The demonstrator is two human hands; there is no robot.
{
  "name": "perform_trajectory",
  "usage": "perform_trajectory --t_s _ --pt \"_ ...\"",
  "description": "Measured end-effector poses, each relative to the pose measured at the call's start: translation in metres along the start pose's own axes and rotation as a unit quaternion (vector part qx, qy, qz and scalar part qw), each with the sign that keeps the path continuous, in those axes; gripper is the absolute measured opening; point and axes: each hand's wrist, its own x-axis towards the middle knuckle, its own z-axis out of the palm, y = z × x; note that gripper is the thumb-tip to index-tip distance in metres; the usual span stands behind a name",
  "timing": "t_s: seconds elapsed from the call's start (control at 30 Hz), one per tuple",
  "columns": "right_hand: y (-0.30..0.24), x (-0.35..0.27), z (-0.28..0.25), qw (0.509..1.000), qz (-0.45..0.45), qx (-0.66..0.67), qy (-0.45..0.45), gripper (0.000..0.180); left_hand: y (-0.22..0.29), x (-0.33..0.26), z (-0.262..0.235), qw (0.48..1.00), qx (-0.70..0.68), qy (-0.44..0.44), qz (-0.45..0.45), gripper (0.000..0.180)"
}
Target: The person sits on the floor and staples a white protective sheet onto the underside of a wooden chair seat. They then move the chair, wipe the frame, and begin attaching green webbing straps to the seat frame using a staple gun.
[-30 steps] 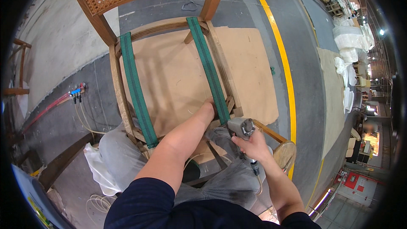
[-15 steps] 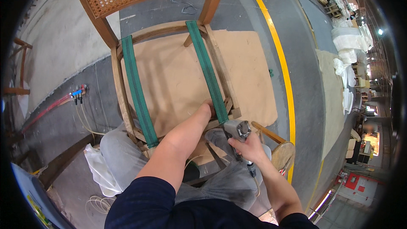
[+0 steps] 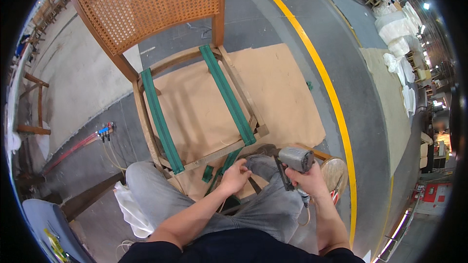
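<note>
In front of me stands a wooden chair frame with a woven cane back. Two green webbing straps, a left one and a right one, run from back rail to front rail across the open seat. More green webbing hangs below the front rail, beside my left hand. That hand's fingers are curled together over my lap; what they hold, if anything, is hidden. My right hand grips a grey staple gun, raised over my right thigh, apart from the chair.
Brown cardboard lies under the chair. A round wooden stool top is close by my right hand. Air-hose fittings lie on the floor at left. A yellow floor line runs along the right. White-wrapped goods stand far right.
My left hand has come out from under the right strap's front end, back toward my lap. The staple gun has moved off the front rail to the right. Loose webbing now shows below the rail.
</note>
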Motion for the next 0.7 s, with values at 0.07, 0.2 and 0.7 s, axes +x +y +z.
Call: perform_trajectory --t_s 0.07,0.2,0.7 --pt "-0.002 -0.002 0.010 0.999 -0.008 0.033 -0.026 0.064 -0.007 0.030 0.007 0.973 -0.229 -0.011 -0.023 0.061" --pt "-0.014 0.003 0.035 0.996 -0.026 0.046 -0.070 0.067 -0.057 0.099 0.015 0.929 -0.366 0.061 0.004 0.072" --pt "0.014 0.078 0.052 0.995 0.072 -0.069 -0.032 0.017 0.058 0.070 -0.082 0.911 -0.407 -0.068 0.007 0.033"
